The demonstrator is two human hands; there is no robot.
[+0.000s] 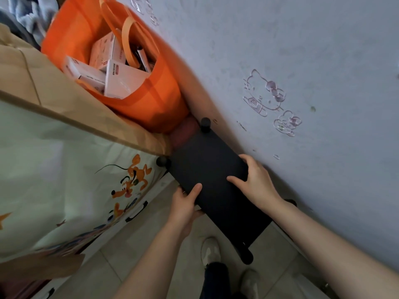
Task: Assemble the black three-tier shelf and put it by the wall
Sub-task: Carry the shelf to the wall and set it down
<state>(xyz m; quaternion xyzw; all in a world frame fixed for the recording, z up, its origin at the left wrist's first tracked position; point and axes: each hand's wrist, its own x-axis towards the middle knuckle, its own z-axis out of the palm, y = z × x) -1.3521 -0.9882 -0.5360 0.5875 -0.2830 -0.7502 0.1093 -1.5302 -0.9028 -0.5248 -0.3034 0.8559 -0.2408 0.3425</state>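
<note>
Head view, hands (185, 203) gripping shelf (207, 169)

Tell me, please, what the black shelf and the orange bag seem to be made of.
The shelf: matte black panel, flat and even with no shine or grain, so plastic or coated board; the look leaves it open. The bag: thin orange fabric, probably non-woven, since it sags in soft folds and its strap handles flop.

The black shelf (207, 165) was seen from above, its flat matte top panel (233, 214) turned lengthwise along the wall (302, 61) and set close against it. Round black post caps (205, 124) were shown at the corners. The lower tiers were hidden.
</note>
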